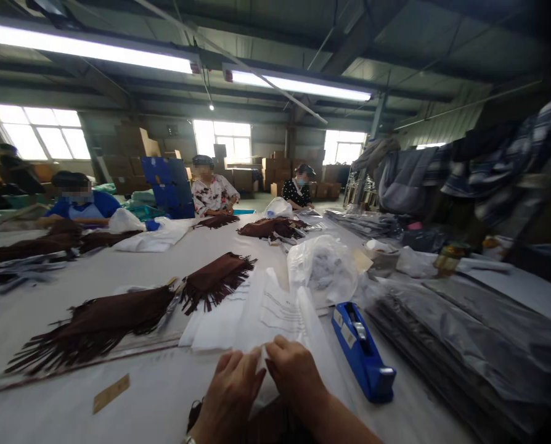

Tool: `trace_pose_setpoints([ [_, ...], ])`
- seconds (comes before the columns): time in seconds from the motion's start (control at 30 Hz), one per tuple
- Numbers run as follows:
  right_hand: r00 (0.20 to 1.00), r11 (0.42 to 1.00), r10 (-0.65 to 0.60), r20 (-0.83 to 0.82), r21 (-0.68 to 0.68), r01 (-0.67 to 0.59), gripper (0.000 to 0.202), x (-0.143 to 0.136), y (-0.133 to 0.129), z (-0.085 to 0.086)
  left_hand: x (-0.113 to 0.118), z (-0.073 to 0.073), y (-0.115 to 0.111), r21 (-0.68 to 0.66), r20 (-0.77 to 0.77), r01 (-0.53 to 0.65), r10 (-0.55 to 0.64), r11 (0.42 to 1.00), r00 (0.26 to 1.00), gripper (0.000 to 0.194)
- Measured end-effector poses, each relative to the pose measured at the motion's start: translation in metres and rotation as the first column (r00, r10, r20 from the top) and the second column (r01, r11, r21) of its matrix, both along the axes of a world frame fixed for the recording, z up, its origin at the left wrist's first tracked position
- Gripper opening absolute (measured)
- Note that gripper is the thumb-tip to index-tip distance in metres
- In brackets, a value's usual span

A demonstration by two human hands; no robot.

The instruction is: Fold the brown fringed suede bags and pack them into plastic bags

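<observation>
My left hand (233, 390) and my right hand (294, 370) meet at the front of the table, fingers pinched on the edge of a white plastic bag (265, 398). Something dark, partly hidden by my wrists, lies below the bag. Just beyond my fingers is a stack of white printed bags (275, 308). To the left lie brown fringed scarves (113, 320), folded flat, with another folded fringed scarf (217, 274) farther up. A blue tape dispenser (363, 351) stands to the right of my right hand.
A clear bag of grey scraps (324, 268) sits behind the dispenser. Plastic-wrapped dark goods (469, 345) line the right side. A tan tag (111, 393) lies at front left. Several people sit across the table (164, 271), near more brown scarves (273, 227).
</observation>
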State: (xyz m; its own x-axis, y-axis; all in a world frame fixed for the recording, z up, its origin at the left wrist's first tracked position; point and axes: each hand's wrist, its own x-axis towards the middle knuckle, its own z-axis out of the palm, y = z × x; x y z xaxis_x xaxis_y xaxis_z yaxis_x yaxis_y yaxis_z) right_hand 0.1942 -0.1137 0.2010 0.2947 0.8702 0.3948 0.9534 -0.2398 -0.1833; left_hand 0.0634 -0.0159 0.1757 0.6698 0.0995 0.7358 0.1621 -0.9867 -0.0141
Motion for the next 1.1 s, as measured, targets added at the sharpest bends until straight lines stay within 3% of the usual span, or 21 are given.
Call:
trace_pose_setpoints([
  [0.07, 0.998, 1.000, -0.029, 0.060, 0.006, 0.029, 0.022, 0.004, 0.001, -0.005, -0.006, 0.000, 0.007, 0.048, -0.112, -0.096, 0.101, 0.994, 0.989, 0.040],
  [0.17, 0.994, 0.994, -0.106, 0.035, 0.041, 0.104, 0.023, 0.029, -0.009, 0.001, -0.022, 0.011, 0.020, 0.066, -0.247, -0.155, 0.167, 0.986, 0.955, 0.041],
  [0.27, 0.981, 0.975, -0.183, -0.070, 0.115, 0.190, 0.025, 0.070, -0.027, 0.005, -0.044, 0.019, 0.040, 0.039, -0.227, -0.239, 0.241, 0.970, 0.944, 0.039],
  [0.37, 0.944, 0.929, -0.276, -0.180, 0.200, 0.310, 0.025, 0.096, -0.045, -0.012, -0.063, 0.003, 0.063, -0.092, -0.145, -0.418, 0.404, 0.904, 0.903, 0.039],
  [0.43, 0.873, 0.877, -0.254, -0.416, 0.281, 0.389, 0.030, 0.097, -0.051, -0.038, -0.069, -0.018, 0.073, -0.282, -0.157, -0.491, 0.466, 0.824, 0.871, 0.038],
  [0.47, 0.786, 0.841, -0.184, -0.590, 0.320, 0.436, 0.035, 0.095, -0.051, -0.053, -0.068, -0.030, 0.076, -0.419, -0.175, -0.496, 0.468, 0.761, 0.866, 0.036],
  [0.5, 0.658, 0.802, -0.079, -0.749, 0.345, 0.488, 0.039, 0.092, -0.049, -0.068, -0.065, -0.040, 0.077, -0.600, -0.194, -0.459, 0.438, 0.655, 0.878, 0.033],
  [0.53, 0.509, 0.765, 0.038, -0.860, 0.353, 0.538, 0.042, 0.090, -0.046, -0.082, -0.060, -0.048, 0.076, -0.780, -0.201, -0.385, 0.385, 0.493, 0.901, 0.029],
  [0.57, 0.373, 0.739, 0.141, -0.917, 0.348, 0.577, 0.043, 0.089, -0.042, -0.093, -0.052, -0.054, 0.075, -0.913, -0.185, -0.285, 0.325, 0.291, 0.927, 0.026],
  [0.6, 0.280, 0.730, 0.208, -0.937, 0.339, 0.593, 0.043, 0.089, -0.037, -0.102, -0.043, -0.058, 0.073, -0.979, -0.152, -0.181, 0.267, 0.090, 0.952, 0.025],
  [0.63, 0.243, 0.739, 0.233, -0.942, 0.334, 0.585, 0.042, 0.091, -0.033, -0.108, -0.031, -0.060, 0.071, -0.993, -0.107, -0.092, 0.221, -0.078, 0.969, 0.025],
  [0.67, 0.194, 0.751, 0.265, -0.945, 0.328, 0.573, 0.040, 0.094, -0.030, -0.112, -0.019, -0.062, 0.069, -0.983, -0.069, -0.033, 0.195, -0.180, 0.978, 0.026],
  [0.77, 0.052, 0.805, 0.313, -0.948, 0.294, 0.516, 0.034, 0.102, -0.027, -0.118, 0.018, -0.067, 0.071, -0.939, 0.028, 0.086, 0.176, -0.333, 0.984, 0.032],
  [0.9, -0.075, 0.888, 0.191, -0.979, 0.140, 0.437, 0.028, 0.093, -0.041, -0.129, 0.041, -0.085, 0.090, -0.856, 0.098, 0.144, 0.118, -0.496, 0.988, 0.021],
  [1.0, -0.078, 0.944, 0.053, -0.996, 0.024, 0.329, 0.032, 0.073, -0.054, -0.137, 0.026, -0.099, 0.106, -0.831, 0.103, 0.095, 0.016, -0.548, 0.995, 0.011],
  [1.1, -0.002, 0.949, -0.068, -0.998, -0.066, 0.308, 0.041, 0.056, -0.062, -0.141, -0.008, -0.105, 0.116, -0.839, 0.091, 0.034, -0.078, -0.544, 0.993, 0.015],
])
